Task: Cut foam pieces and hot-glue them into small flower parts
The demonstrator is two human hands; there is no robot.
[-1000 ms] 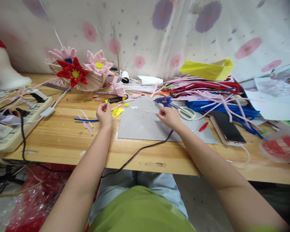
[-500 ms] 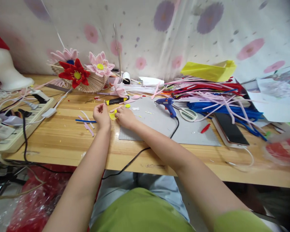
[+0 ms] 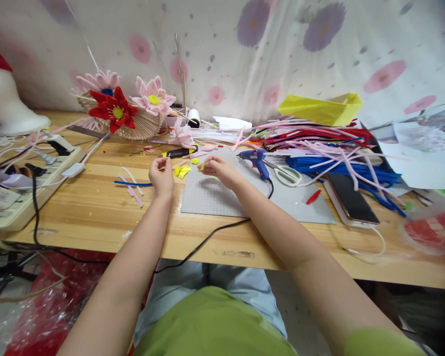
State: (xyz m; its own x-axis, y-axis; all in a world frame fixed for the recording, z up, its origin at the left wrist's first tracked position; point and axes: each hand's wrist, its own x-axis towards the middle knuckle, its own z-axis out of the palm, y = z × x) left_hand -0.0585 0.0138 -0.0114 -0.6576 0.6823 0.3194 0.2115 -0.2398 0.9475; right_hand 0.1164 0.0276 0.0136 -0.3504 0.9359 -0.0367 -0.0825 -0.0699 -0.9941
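My left hand [image 3: 160,177] is raised just above the wood, thumb and fingertips pinched together. Whatever is between them is too small to make out. My right hand [image 3: 220,171] is over the grey mat's left part and pinches a small yellow piece [image 3: 202,167]. Between the two hands lie crumpled yellow scraps [image 3: 181,171] and a yellow disc [image 3: 195,161]. Behind them rests a black and yellow cutter knife [image 3: 181,152]. A blue strip [image 3: 131,183] and several short pink strips [image 3: 135,196] lie left of my left hand.
A blue glue gun [image 3: 255,159] and white-handled scissors [image 3: 287,176] lie on the grey mat [image 3: 222,205]. Pipe cleaners [image 3: 341,158] are heaped behind a phone [image 3: 350,200]. At left stand a power strip [image 3: 48,190] and a woven holder [image 3: 143,122] with fabric-like flowers [image 3: 114,111].
My right hand has lifted off the yellow scraps and moved right, carrying a small yellow piece. My left hand has shifted slightly right, still pinched.
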